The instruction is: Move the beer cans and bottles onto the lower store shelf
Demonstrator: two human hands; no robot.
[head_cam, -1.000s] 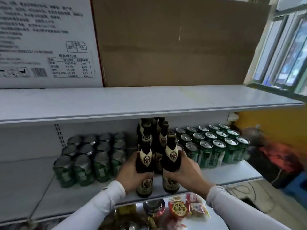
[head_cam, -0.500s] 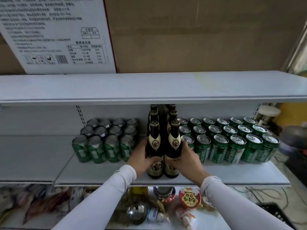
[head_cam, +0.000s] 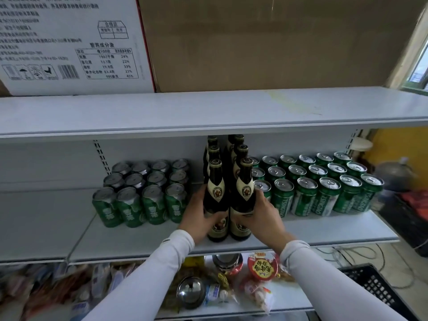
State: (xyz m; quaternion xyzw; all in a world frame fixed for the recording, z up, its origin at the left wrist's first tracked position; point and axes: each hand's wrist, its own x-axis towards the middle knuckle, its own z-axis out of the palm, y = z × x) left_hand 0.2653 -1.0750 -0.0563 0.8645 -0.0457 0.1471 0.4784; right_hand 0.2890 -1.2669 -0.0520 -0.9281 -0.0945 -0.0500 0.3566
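Spanning the whole width, grey upper shelf (head_cam: 208,112) loaded with a printed white carton (head_cam: 69,42) and a plain brown carton (head_cam: 278,42). Below it, lower store shelf (head_cam: 324,230) carrying the stock. Left block of green cans (head_cam: 143,195) standing upright in rows, tops dulled. Right block of green Tsingtao cans (head_cam: 324,186) likewise upright, in rows running back to the rear panel. Between the two blocks, dark beer bottles in a double file, rear bottles (head_cam: 231,149) partly hidden under the upper shelf edge. At the front of the file, left bottle (head_cam: 216,200) and right bottle (head_cam: 243,198), upright, side by side, bases resting on or just at the shelf surface near its front edge; contact not fully verifiable. Left hand (head_cam: 196,216) wrapped round the body of the left bottle, thumb across its lower label. Right hand (head_cam: 261,214) wrapped round the right bottle, thumb across its front. Below, mixed snack packets (head_cam: 261,267) on a further shelf, blurred.

Judged step: seating the front pair in line. Next move judged to require releasing both grips without tipping, with the right hand drawn back clear of the cans just beside it.
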